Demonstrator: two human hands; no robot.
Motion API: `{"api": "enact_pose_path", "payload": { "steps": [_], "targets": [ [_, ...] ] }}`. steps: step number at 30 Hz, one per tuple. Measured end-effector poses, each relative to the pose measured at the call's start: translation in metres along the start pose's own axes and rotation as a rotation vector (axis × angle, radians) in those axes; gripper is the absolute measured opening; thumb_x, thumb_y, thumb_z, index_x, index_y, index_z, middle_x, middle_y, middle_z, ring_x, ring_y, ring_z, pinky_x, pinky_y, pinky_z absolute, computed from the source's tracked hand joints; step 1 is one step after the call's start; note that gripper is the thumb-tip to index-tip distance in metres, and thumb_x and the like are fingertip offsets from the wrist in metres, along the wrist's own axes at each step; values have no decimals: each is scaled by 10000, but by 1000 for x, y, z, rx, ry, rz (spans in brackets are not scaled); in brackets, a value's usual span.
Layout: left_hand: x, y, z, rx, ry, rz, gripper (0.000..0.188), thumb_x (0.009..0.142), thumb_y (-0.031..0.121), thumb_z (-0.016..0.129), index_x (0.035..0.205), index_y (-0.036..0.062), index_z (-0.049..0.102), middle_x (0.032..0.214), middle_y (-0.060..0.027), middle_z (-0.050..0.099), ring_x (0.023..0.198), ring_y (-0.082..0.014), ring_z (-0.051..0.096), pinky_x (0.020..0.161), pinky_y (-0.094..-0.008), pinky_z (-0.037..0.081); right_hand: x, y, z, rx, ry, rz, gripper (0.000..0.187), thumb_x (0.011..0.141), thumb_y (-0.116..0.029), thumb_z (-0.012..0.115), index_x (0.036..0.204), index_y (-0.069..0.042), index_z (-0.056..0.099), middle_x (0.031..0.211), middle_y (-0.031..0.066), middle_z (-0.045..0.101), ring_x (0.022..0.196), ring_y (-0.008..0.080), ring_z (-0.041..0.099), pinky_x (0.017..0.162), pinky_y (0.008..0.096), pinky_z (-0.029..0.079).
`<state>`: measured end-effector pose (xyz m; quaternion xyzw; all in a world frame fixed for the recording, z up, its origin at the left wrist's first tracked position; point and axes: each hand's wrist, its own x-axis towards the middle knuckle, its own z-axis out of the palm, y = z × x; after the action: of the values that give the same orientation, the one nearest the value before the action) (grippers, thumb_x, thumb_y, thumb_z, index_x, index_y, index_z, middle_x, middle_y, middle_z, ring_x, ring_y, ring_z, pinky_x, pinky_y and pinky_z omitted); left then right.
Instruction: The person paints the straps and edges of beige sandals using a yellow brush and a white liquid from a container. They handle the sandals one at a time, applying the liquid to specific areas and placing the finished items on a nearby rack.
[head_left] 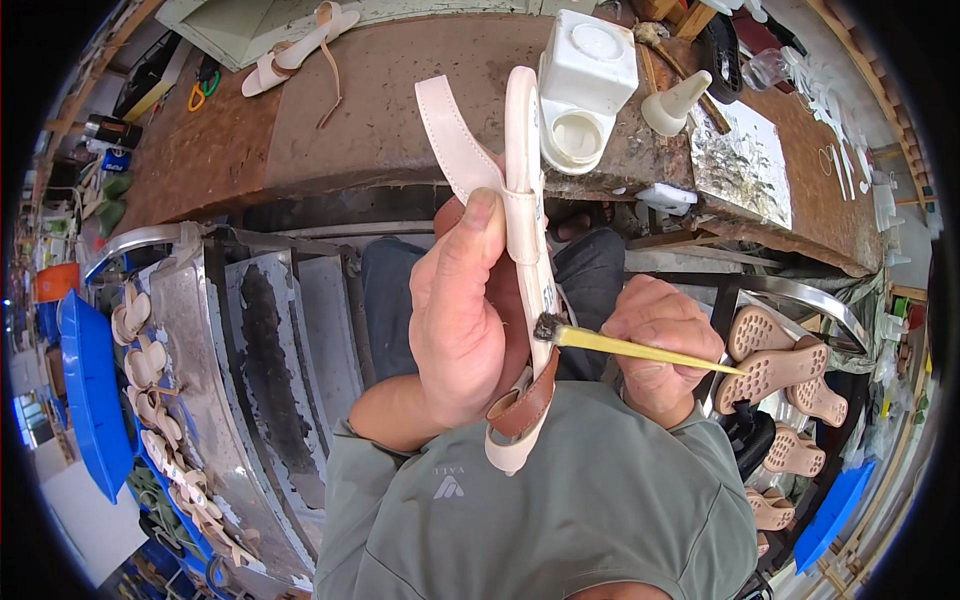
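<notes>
In front of my chest, a cream sandal upper (522,215) with a brown strap (524,408) at its lower end is held upright, edge-on to me. My left hand (460,310) grips it from the left, the thumb pressed near a strap loop. A brush (630,347) with a yellow handle is pinched in my right hand (660,340). Its dark, clotted bristles touch or nearly touch the cream piece's right side. Beyond, on the bench (410,110), stands a white glue container (590,70) with a round front opening.
A white cone nozzle (677,104) stands right of the container. Another cream sandal (295,55) and scissors (204,90) lie at the bench's far left. Tan soles (775,375) are stacked at my right; several sandal uppers (150,362) line a rack at left, beside a blue tray (92,395).
</notes>
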<state>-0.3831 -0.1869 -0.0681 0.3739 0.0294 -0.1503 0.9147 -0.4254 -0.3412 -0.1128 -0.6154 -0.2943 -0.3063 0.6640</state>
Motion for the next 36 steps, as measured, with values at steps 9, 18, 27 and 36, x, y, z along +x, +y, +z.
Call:
{"api": "enact_pose_path", "payload": {
  "steps": [9, 18, 27, 36],
  "targets": [
    [-3, 0, 0, 33, -31, 19, 442, 932, 356, 383, 1195, 12, 471, 936, -80, 562, 722, -113, 573, 536, -255, 515, 10, -4, -9, 133, -62, 47, 198, 717, -92, 737, 830, 32, 630, 721, 125, 640, 614, 234, 638, 506, 300, 458],
    [-7, 0, -1, -2, 22, 77, 439, 931, 340, 384, 1212, 10, 452, 956, -90, 565, 767, -132, 575, 574, -258, 513, 19, -15, -7, 215, -90, 155, 154, 712, -63, 733, 796, 27, 641, 696, 133, 650, 598, 223, 626, 505, 295, 449],
    [-12, 3, -8, -29, -87, 88, 434, 930, 327, 398, 1217, 7, 454, 1016, -99, 567, 831, -159, 564, 630, -281, 505, 26, 0, 2, 24, 15, -1, 185, 711, -3, 676, 881, 40, 615, 757, 158, 651, 618, 250, 620, 523, 326, 451],
    [-19, 3, -2, -37, -38, 84, 457, 937, 345, 379, 1243, 12, 439, 1072, -101, 557, 878, -159, 565, 703, -304, 503, 33, 1, 5, 40, 5, -168, 238, 670, 37, 651, 905, 31, 608, 778, 163, 649, 639, 263, 631, 519, 314, 460]
  ]
}}
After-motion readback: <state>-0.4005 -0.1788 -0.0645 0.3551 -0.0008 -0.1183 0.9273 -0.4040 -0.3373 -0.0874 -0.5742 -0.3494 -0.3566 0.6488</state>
